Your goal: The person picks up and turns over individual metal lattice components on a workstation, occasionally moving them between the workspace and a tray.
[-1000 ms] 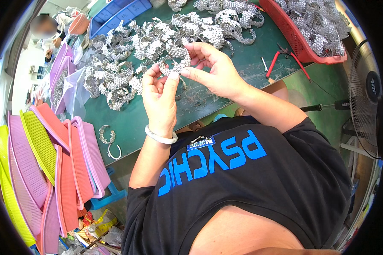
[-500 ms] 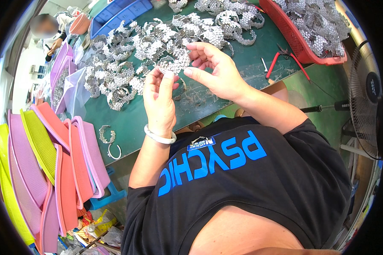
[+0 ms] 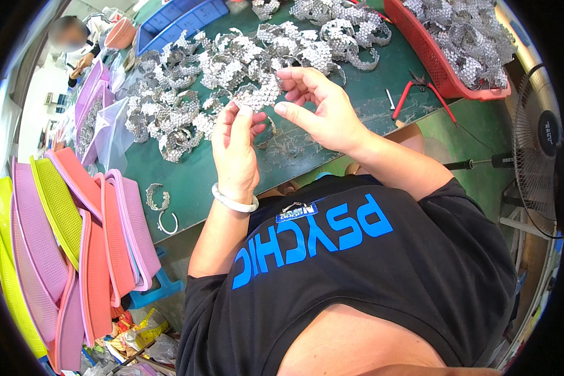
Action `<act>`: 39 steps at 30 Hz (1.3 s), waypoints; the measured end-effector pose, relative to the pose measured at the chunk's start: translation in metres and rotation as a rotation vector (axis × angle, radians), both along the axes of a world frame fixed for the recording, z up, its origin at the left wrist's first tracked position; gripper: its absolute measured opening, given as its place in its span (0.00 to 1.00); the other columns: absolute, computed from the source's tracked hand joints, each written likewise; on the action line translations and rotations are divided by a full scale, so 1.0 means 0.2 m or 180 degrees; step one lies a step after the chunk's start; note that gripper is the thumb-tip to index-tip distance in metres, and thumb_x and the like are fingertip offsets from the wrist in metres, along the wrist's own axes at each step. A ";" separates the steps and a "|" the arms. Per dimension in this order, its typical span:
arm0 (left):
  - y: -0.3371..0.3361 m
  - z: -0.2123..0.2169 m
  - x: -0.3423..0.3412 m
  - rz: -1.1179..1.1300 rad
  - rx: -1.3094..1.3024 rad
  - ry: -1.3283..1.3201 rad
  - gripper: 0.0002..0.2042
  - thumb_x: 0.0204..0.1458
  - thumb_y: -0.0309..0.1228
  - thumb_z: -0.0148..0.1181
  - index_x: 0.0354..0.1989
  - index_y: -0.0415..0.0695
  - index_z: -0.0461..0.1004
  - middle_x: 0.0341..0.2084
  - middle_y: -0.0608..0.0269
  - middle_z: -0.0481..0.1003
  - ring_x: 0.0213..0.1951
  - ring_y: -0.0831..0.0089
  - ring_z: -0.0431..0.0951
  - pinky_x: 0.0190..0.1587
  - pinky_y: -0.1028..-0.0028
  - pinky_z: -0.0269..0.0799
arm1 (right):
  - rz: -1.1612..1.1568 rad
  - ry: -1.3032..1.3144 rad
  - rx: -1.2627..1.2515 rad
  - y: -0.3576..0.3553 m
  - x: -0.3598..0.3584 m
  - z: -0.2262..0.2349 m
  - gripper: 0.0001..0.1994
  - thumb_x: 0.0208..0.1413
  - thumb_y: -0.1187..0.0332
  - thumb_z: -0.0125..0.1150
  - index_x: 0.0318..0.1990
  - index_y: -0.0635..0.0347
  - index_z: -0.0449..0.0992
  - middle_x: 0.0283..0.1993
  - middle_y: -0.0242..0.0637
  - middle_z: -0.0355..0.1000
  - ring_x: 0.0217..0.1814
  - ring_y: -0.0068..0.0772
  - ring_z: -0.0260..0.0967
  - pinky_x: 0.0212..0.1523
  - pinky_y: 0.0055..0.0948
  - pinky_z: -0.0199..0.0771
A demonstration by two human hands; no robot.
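My left hand (image 3: 237, 147) is closed in a pinch, thumb against fingers, on the near edge of a silver cuff bracelet (image 3: 258, 98) with a scaly, honeycomb-like surface. Behind it lies a heap of similar silver cuffs (image 3: 229, 66), so the held one's outline partly merges with them. To the right, my right hand (image 3: 326, 116) hovers with its thumb and fingers apart and curved toward the bracelet. Nothing shows in that hand, and a small gap separates it from the left one.
Red-handled pliers (image 3: 402, 100) and a small white stick (image 3: 390, 99) lie right on the green table (image 3: 307, 147). A red basket (image 3: 448, 78) of cuffs stands beyond. Two loose cuffs (image 3: 157, 196) rest left, beside stacked coloured baskets (image 3: 100, 250). A fan (image 3: 537, 138) stands right.
Both hands keep nearly the same pose and place. The whole picture has shifted very slightly; the bracelet stays in my left hand.
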State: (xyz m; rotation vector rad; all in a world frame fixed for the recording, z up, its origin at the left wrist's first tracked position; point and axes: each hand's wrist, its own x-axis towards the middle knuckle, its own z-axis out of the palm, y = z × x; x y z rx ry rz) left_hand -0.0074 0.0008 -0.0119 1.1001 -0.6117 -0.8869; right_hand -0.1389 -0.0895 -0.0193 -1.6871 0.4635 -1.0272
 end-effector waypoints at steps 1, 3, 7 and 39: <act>0.00 0.00 0.00 -0.0034 -0.0020 0.0083 0.13 0.53 0.32 0.52 0.44 0.38 0.65 0.34 0.64 0.69 0.35 0.74 0.72 0.37 0.76 0.67 | -0.0007 0.0011 -0.0006 0.00 0.00 0.00 0.22 0.48 0.75 0.60 0.52 0.63 0.64 0.43 0.34 0.66 0.42 0.21 0.62 0.43 0.21 0.64; 0.00 0.00 0.01 -0.0080 -0.0048 0.0268 0.12 0.54 0.32 0.51 0.43 0.38 0.65 0.34 0.64 0.69 0.35 0.73 0.72 0.37 0.74 0.67 | -0.0016 -0.0025 -0.0059 0.01 0.00 0.00 0.22 0.48 0.75 0.60 0.52 0.63 0.64 0.42 0.33 0.66 0.42 0.21 0.62 0.43 0.21 0.64; -0.01 -0.02 0.03 -0.0239 -0.0107 0.0605 0.12 0.55 0.33 0.46 0.42 0.39 0.65 0.34 0.62 0.70 0.34 0.69 0.73 0.37 0.72 0.67 | -0.0024 -0.0089 -0.0291 0.02 -0.01 0.02 0.20 0.48 0.75 0.59 0.50 0.63 0.65 0.41 0.33 0.66 0.41 0.21 0.62 0.42 0.21 0.64; -0.03 -0.15 0.14 -0.1414 -0.0883 0.2752 0.24 0.55 0.44 0.34 0.48 0.36 0.67 0.48 0.45 0.67 0.48 0.55 0.69 0.51 0.60 0.65 | 0.0327 -0.0403 -0.2017 0.14 0.04 0.08 0.12 0.40 0.79 0.60 0.36 0.64 0.73 0.46 0.43 0.69 0.42 0.42 0.67 0.42 0.33 0.67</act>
